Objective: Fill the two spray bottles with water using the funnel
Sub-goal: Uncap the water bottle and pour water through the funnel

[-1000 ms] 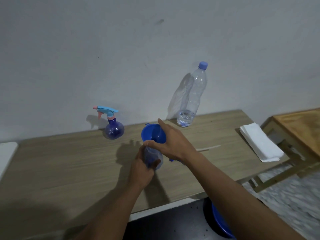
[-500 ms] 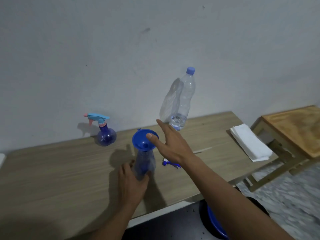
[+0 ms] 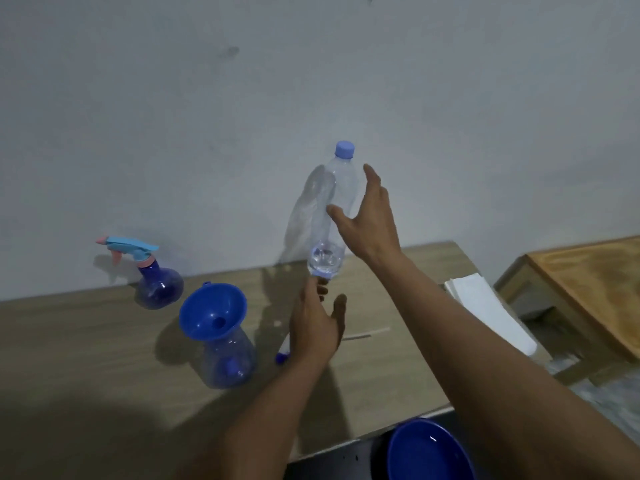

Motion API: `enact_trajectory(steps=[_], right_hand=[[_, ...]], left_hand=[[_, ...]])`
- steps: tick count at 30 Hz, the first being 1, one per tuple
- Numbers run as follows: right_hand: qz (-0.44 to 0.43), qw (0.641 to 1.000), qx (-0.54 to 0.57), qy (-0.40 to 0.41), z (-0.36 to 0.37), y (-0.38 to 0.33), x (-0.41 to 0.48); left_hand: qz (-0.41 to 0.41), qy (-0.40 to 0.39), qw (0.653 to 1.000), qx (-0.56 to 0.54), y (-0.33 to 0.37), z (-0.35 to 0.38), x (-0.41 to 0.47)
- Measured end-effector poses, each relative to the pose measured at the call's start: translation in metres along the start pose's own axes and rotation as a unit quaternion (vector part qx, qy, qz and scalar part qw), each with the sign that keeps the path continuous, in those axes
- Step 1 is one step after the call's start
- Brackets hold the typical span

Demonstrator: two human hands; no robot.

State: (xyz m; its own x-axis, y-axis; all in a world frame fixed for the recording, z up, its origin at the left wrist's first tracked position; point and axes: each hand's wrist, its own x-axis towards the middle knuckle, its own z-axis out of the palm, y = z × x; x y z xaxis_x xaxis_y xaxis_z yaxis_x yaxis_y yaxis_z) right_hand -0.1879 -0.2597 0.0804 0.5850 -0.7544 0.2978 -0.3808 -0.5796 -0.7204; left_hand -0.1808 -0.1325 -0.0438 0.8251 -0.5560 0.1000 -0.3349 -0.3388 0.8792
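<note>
A blue funnel (image 3: 213, 311) sits in the neck of an open spray bottle (image 3: 230, 362) on the wooden table (image 3: 86, 341). A second spray bottle (image 3: 157, 284), with its light blue and pink trigger head on, stands at the back left by the wall. A clear water bottle (image 3: 334, 209) with a blue cap and a little water at the bottom stands by the wall. My right hand (image 3: 369, 220) is open right beside it, fingers spread. My left hand (image 3: 317, 323) hovers open below the bottle's base. A loose spray head (image 3: 283, 351) peeks out under it.
A stack of white napkins (image 3: 485, 310) lies at the table's right end. A second wooden table (image 3: 588, 285) stands further right. A blue basin (image 3: 426, 452) sits on the floor below the table's front edge.
My left hand has let go of the spray bottle and moved right. My right hand has left the funnel and reached up to the water bottle. The camera has tilted and come closer.
</note>
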Motion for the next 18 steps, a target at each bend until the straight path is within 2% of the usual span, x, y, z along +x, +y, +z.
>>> enact_trajectory(steps=[5, 8, 11, 16, 18], right_hand=[[-0.012, 0.997, 0.036, -0.062, 0.009, 0.025, 0.058], [-0.029, 0.995, 0.057, -0.078, 0.024, 0.036, 0.074], [-0.044, 0.994, 0.077, -0.067, 0.034, 0.042, 0.078], [-0.05, 0.991, 0.097, -0.08, 0.024, 0.045, 0.068], [-0.054, 0.99, 0.095, -0.094, 0.017, 0.043, 0.059]], left_hand=[[-0.063, 0.038, 0.997, -0.027, 0.029, 0.026, 0.087], [-0.076, 0.005, 0.997, -0.024, 0.033, 0.033, 0.122], [-0.08, -0.012, 0.993, -0.086, 0.036, 0.031, 0.14], [-0.048, -0.012, 0.999, 0.016, 0.032, 0.021, 0.129], [-0.04, -0.017, 0.999, 0.003, 0.032, 0.016, 0.122]])
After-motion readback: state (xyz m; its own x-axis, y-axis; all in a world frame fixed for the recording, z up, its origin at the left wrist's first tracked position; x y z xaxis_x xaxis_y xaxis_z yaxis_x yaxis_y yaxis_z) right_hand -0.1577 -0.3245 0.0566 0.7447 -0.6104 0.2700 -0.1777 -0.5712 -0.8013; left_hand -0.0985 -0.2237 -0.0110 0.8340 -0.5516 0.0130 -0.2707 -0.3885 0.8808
